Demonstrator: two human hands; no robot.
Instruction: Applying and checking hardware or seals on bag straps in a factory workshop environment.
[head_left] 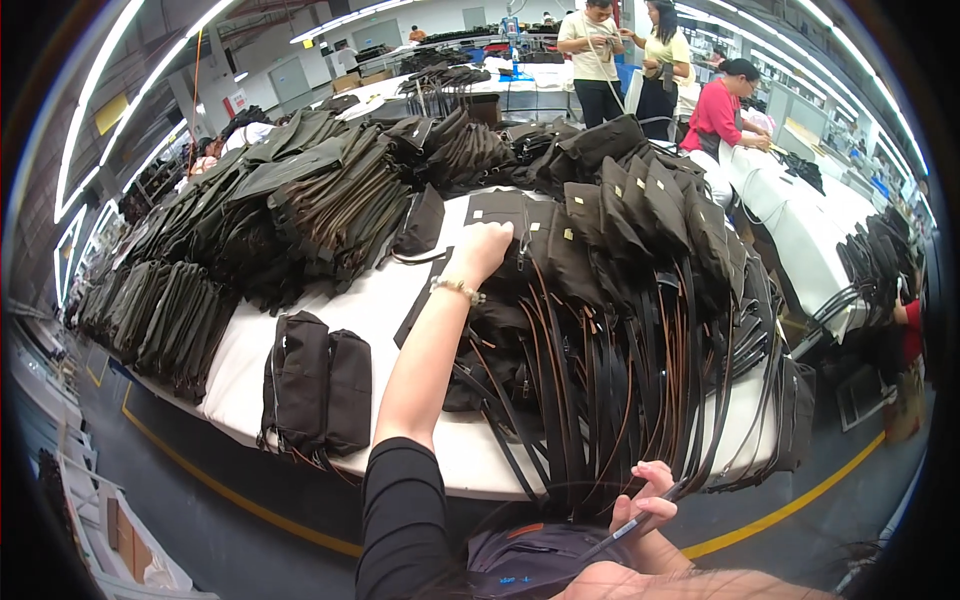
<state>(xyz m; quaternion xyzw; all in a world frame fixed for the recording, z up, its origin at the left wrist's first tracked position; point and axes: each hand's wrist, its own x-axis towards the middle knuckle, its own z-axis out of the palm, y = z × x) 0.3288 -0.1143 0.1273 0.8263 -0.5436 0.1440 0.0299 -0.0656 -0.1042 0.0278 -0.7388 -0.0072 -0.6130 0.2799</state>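
Note:
My left hand [483, 250] reaches forward over the white-covered table, a beaded bracelet at its wrist. Its fingers are curled closed on the near edge of a dark fabric bag [497, 208]. Low in front of my body, my right hand [652, 498] grips a slim grey pen [632, 524], slanting down to the left. Beside the left hand, a row of dark bags [640, 205] leans together, several with small yellow tags. Long black straps [620, 400] with brown edges hang from them over the table's near edge.
Big stacks of dark bags [330, 200] fill the table's left and far side. Two bag pieces [318, 385] stand near the front left edge of the white table [245, 345]. At right, a person in red [712, 115] works at another table; two people [625, 60] stand farther back.

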